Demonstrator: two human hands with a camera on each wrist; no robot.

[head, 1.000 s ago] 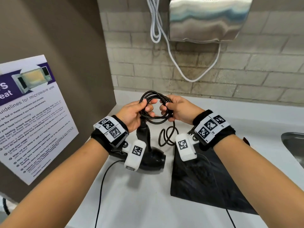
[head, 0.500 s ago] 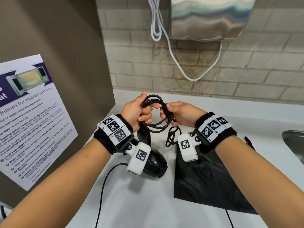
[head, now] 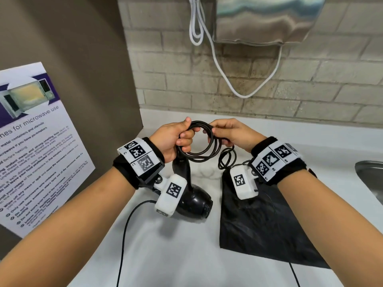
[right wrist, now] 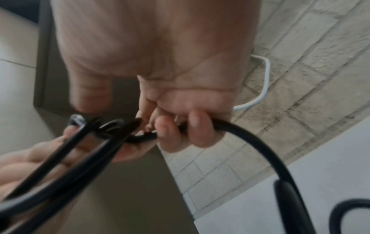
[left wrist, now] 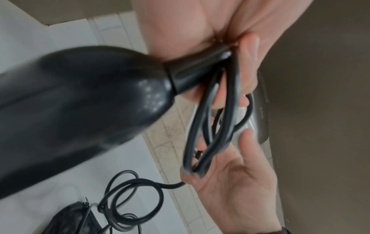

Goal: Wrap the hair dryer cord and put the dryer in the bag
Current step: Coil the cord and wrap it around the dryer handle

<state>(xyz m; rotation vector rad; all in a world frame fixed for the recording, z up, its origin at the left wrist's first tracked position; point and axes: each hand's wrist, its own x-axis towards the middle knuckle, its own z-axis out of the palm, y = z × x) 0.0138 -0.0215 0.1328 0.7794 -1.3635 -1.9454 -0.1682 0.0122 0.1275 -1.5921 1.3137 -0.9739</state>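
White counter (head: 165,255) runs under my arms, backed by a brick-tile wall (head: 310,90) with a steel hand dryer (head: 263,19) and its white cable (head: 219,65). On the brown side panel hangs a microwave-use poster (head: 35,146). My left hand (head: 172,139) grips the coiled black cord (head: 204,141) together with the end of the hair dryer's handle, so the hair dryer (head: 193,200) hangs from it above the counter. My right hand (head: 232,133) pinches the coil's other side, fingers curled round the loops. Some loose cord dangles below. Beside the dryer, the black bag (head: 263,230) lies flat on the counter.
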